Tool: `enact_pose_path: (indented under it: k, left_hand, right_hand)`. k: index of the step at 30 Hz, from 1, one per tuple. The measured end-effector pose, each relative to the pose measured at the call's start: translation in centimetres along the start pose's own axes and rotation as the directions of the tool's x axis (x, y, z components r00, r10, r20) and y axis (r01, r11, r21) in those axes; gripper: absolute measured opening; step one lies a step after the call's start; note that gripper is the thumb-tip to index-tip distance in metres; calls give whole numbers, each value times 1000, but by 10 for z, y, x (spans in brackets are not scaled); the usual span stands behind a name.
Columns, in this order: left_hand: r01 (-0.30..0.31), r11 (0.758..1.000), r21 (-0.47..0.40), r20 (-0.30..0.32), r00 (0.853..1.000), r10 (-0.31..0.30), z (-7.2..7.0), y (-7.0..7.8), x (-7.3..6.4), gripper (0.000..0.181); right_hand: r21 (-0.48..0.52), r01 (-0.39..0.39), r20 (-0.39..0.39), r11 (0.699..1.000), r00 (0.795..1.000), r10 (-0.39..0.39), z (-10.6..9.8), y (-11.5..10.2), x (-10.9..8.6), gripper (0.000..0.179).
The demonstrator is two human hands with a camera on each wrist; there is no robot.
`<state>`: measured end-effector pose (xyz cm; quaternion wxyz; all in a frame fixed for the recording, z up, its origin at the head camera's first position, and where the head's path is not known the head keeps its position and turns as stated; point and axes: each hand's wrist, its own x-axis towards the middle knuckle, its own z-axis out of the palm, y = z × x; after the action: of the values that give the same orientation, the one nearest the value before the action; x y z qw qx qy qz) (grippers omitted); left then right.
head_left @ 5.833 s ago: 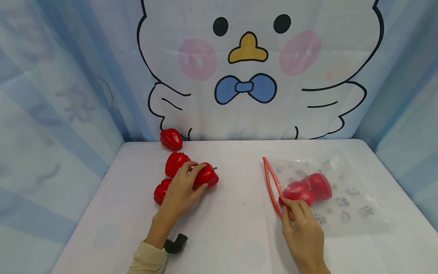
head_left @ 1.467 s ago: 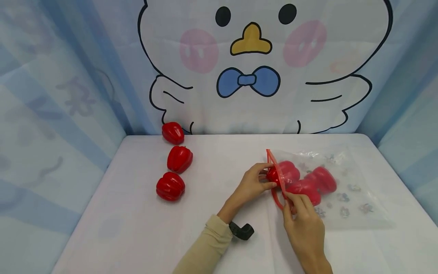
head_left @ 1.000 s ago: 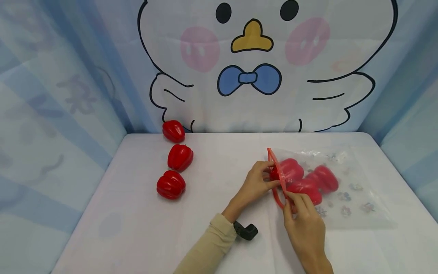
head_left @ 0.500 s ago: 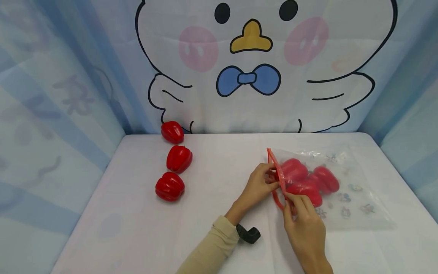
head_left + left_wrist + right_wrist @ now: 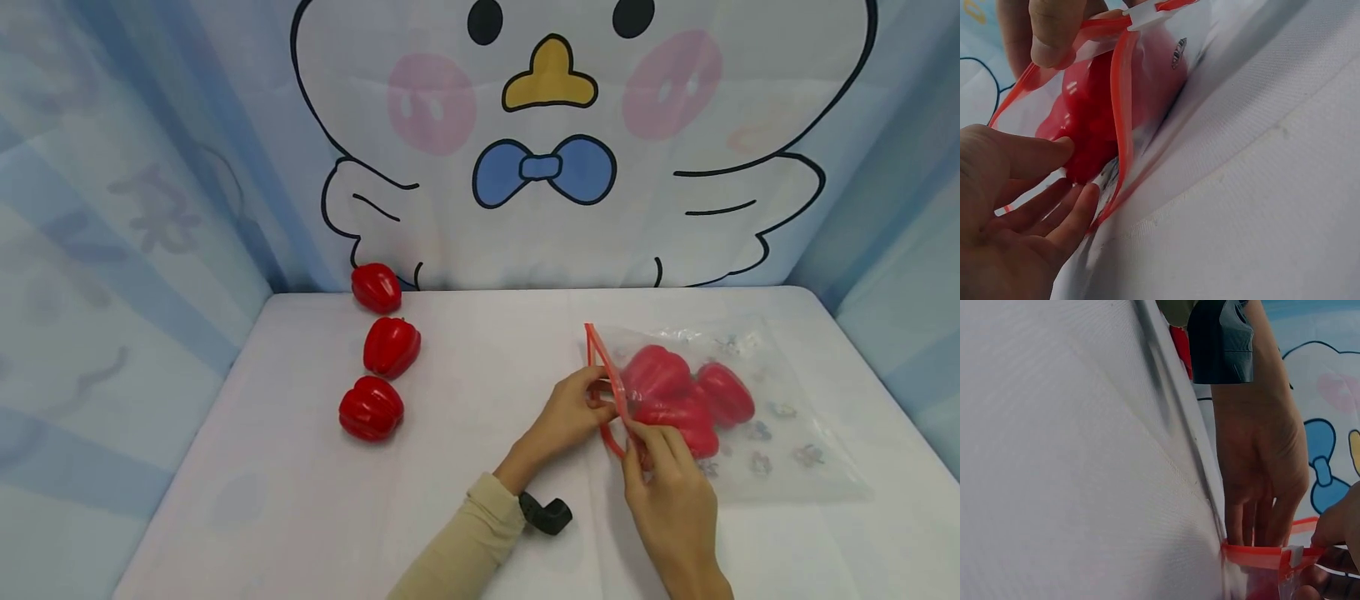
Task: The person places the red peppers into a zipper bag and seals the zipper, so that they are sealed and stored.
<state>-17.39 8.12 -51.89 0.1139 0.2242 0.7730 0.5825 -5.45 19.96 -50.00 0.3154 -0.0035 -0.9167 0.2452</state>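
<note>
A clear zip bag [image 5: 802, 454] with a red zip edge lies on its side, its mouth facing left. Inside are three red bell peppers; the nearest pepper [image 5: 654, 375] to the mouth shows up close as a glossy red pepper [image 5: 1088, 100] in the left wrist view. My left hand [image 5: 566, 421] reaches into the mouth, fingers loosely spread, one fingertip right at that pepper's surface. My right hand [image 5: 671, 500] pinches the lower part of the red zip edge [image 5: 617, 387]. In the right wrist view, the right hand [image 5: 1338, 550] grips the bag beside a white slider.
On the table's left stand three more bell peppers in a row: a front pepper [image 5: 371, 408], a middle pepper [image 5: 392, 347] and a far pepper [image 5: 377, 288] by the back edge. A printed curtain [image 5: 540, 242] hangs behind the white table [image 5: 262, 500].
My left hand carried a pepper from the left group to the bag and pushed it in through the mouth. It now sits deeper beside the other two. My right hand keeps hold of the edge.
</note>
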Motion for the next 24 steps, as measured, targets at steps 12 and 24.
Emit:
enact_pose_path:
  k: [12, 24]
  left_hand:
    - [33, 999, 26, 41, 999, -34, 4, 4, 0, 42]
    - [1, 972, 234, -7, 1000, 1, -14, 14, -13, 33]
  right_hand:
    - [-6, 13, -11, 1000, 1000, -13, 0, 1, 0, 27]
    - [-17, -10, 4, 1000, 1000, 10, 1, -1, 1, 31]
